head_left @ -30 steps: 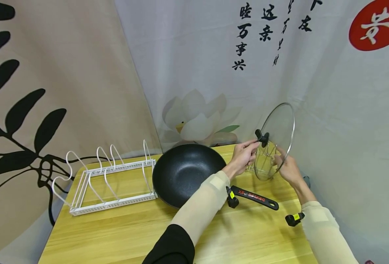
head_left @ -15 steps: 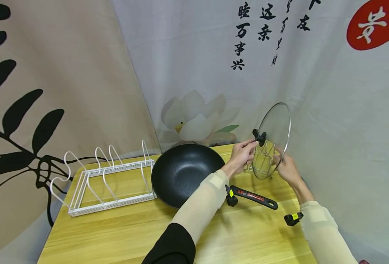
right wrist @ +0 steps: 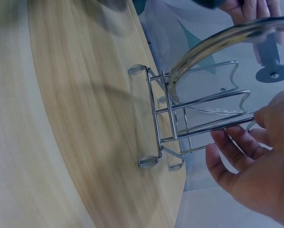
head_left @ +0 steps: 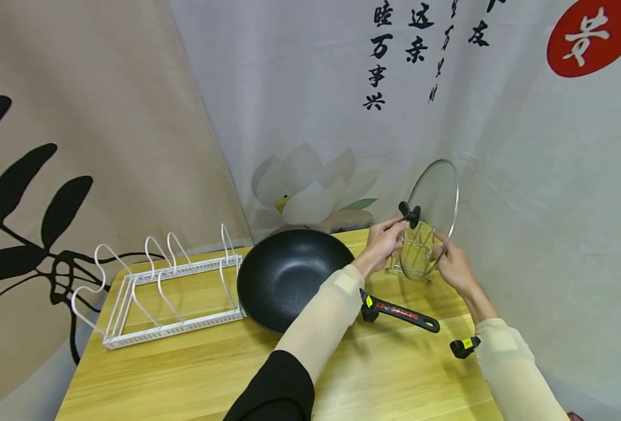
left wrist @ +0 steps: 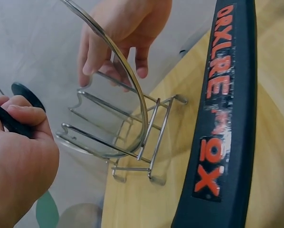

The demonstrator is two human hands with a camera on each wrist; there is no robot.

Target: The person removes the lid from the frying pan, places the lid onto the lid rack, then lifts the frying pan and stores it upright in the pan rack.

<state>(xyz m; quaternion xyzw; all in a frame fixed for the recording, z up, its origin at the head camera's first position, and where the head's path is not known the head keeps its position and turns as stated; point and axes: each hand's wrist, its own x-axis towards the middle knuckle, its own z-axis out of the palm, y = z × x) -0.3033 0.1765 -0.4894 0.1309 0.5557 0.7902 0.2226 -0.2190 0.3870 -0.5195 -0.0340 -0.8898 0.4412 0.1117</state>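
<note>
Along the left edge of the desk, towards its back corner, lies a white rack with upright loops. A black wok sits just right of it by the back edge, its handle pointing right. Beyond, the left hand has thumb and fingers clamped on the knob of a glass lid. The lid stands on its rim in a small wire stand near the desk's back right corner; its long axis runs up, top leaning slightly right, knob side facing the left hand, the nearer one. The rim lies between the wires, though how deep is hard to judge. The right hand holds the stand's right end, fingers curled at its wires.
</note>
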